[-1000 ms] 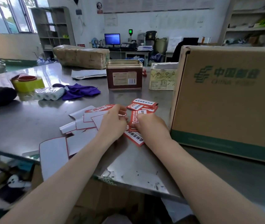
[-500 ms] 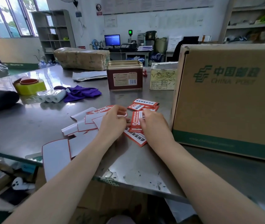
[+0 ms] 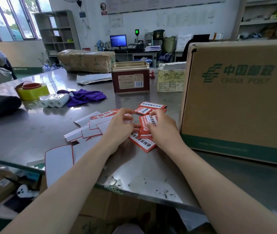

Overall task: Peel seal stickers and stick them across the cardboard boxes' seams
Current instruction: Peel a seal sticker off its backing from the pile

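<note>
A: Sticker (image 3: 145,127)?
B: At table (image 3: 33,132) centre, box (image 3: 239,102) at 3 o'clock. Both hands pinch it: left hand (image 3: 119,128), right hand (image 3: 163,129).
A: Handling?
B: Prob. thin, floppy, tacky. Lift by a corner.

Printed markings in view
The cardboard box (image 3: 239,102) bears a green postal logo, Chinese characters "中国邮政" and "CHINA POST"; the red seal stickers (image 3: 145,125) carry Chinese print too small to read.
</note>
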